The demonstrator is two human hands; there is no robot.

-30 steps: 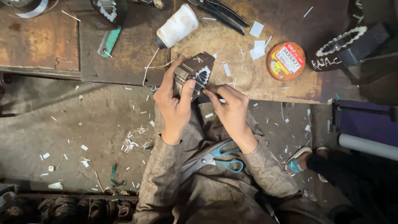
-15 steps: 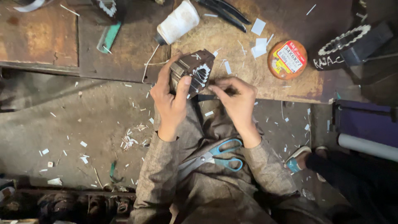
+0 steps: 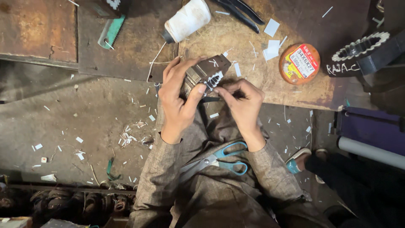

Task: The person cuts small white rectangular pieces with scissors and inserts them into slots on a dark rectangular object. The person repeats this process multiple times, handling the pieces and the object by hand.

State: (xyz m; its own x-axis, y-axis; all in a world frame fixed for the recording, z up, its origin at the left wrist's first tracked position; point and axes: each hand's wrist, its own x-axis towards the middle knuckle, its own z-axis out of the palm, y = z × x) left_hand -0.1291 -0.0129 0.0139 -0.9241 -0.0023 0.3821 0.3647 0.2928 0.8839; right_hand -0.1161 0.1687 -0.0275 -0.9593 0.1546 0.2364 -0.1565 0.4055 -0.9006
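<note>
A round orange tin (image 3: 299,63) lies on the desk (image 3: 295,90) in the upper right of the frame. Its lid carries a tilted rectangular label (image 3: 302,62), white with a red band and a yellow edge. No screens or signs show.

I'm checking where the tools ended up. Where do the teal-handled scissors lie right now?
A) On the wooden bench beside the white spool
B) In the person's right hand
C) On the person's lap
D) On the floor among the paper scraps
C: the scissors rest on the brown cloth of the lap, below both wrists, while the right hand pinches at the small metal block.
</note>
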